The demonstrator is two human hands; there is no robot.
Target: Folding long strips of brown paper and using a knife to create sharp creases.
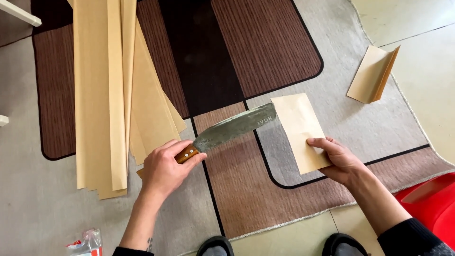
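Cleaver in one hand, folded brown paper under the other: that is what this person has on the rug, which is patterned in brown, dark and grey blocks and lies on a pale floor.

At the far left, near the rug's left edge, a long stack of tan paper strips runs from the top of the view down toward the person, the ends fanned a little and overlapping. Below it, by the bottom left corner, a small crumpled plastic packet lies on the grey part of the rug.

Next comes the left hand. Its grip is closed around the cleaver's wooden handle, with the thumb lying along the top. The broad, dull blade slants up and to the right across the middle of the rug, and its blunt tip overlaps the left edge of the folded paper; whether it lies over or inside the fold I cannot tell.

That paper lies flat near the rug's middle, tilted slightly. The right hand presses on its lower right corner, fingers spread flat on top, so that grip is loose and pinning rather than clenched.

Further right, close to the rug's right edge, another folded paper piece stands half open like a tent. A red plastic object shows at the bottom right corner, and two dark shoe tips sit at the bottom edge.
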